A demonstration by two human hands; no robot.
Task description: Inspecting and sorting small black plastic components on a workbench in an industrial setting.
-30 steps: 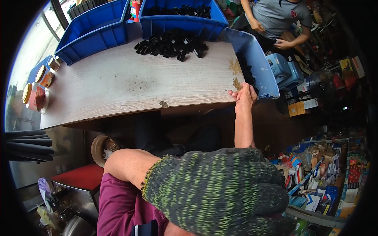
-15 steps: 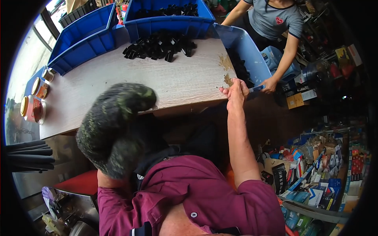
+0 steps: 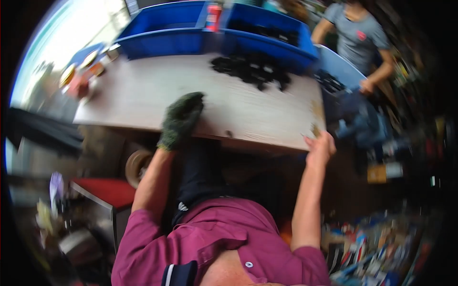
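Observation:
My left hand (image 3: 182, 119) wears a dark green knitted glove and lies over the front edge of the pale wooden table (image 3: 148, 90). Its fingers are stretched forward and slightly bent, with nothing visible in them. My bare right hand (image 3: 321, 147) is at the table's front right corner, its fingers curled; blur hides whether they grip the edge or something small. Farther back, a heap of small black parts (image 3: 253, 70) lies on the tabletop, against a blue bin (image 3: 267, 45) holding more black pieces.
An empty-looking blue bin (image 3: 162, 44) stands back left, a red bottle (image 3: 213, 18) beside it. Jars (image 3: 78, 86) crowd the left end. At right, a person (image 3: 360, 40) holds a light blue bin (image 3: 341, 64) of black parts. Cluttered goods (image 3: 367, 248) fill the lower right.
My view has shifted, blurring the picture. My gloved left hand has moved away from me onto the table's edge. The light blue bin and the person's hand are now farther from my right hand.

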